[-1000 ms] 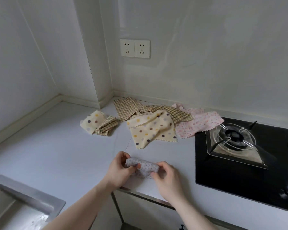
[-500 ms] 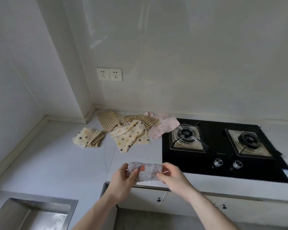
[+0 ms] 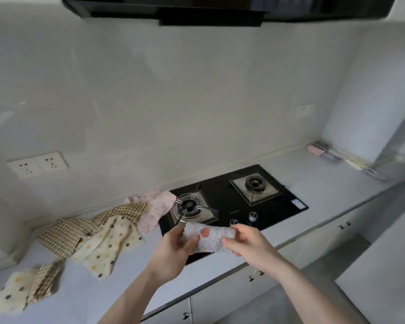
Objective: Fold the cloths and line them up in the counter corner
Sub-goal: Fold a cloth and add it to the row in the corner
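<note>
Glossy black glass hob (image 3: 234, 204), matt cloths (image 3: 108, 239)

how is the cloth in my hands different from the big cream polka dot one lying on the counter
The held cloth is folded into a small bundle; the cream cloth lies spread out and unfolded. The held cloth is greyish white with tiny speckles; the cream cloth has larger coloured dots. The left hand and right hand keep one up off the counter; the other rests among other cloths. Both are patterned.

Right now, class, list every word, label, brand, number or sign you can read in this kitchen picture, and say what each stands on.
None can be read.
Sticker on the hob: blue and white, too small and blurred.
Faint mark on the hob's front edge near the knobs: blurred.
Folded cloth held by both hands: printed pattern only, no text.
</note>
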The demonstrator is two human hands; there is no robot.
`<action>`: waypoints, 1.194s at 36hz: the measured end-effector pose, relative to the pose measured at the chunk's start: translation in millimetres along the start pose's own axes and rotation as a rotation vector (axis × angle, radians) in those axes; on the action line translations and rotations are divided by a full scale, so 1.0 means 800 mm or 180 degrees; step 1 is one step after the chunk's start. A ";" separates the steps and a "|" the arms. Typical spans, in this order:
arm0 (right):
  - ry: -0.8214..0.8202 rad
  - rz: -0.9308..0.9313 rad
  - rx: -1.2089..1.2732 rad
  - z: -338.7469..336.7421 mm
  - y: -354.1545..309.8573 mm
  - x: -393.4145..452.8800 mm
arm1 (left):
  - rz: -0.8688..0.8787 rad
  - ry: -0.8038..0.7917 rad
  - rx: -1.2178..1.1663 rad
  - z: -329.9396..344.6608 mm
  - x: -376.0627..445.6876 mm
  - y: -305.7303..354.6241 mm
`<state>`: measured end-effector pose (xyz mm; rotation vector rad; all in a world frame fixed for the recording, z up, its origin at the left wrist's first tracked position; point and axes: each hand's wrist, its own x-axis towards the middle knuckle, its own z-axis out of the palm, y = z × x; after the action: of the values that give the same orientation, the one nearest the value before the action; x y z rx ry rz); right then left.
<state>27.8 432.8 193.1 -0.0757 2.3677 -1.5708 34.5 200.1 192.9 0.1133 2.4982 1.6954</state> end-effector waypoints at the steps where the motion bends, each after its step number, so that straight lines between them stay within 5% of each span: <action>1: 0.0080 0.0005 0.0015 -0.012 0.004 -0.003 | 0.0034 -0.0067 -0.0024 0.009 0.008 0.009; 19: 0.1224 0.0263 0.0109 -0.310 0.109 -0.043 | 0.0367 -0.0787 0.0329 0.274 0.172 0.150; 29: 0.1215 0.0444 0.0165 -0.479 0.176 -0.036 | 0.0212 -0.0730 0.0500 0.433 0.238 0.213; 43: 0.1424 0.0609 0.0341 -0.613 0.240 0.050 | 0.0261 -0.0763 0.0763 0.542 0.383 0.261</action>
<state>-121.7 939.1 186.1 0.5641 2.5041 -1.7579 -208.5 715.4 210.9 0.4195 2.5302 1.3107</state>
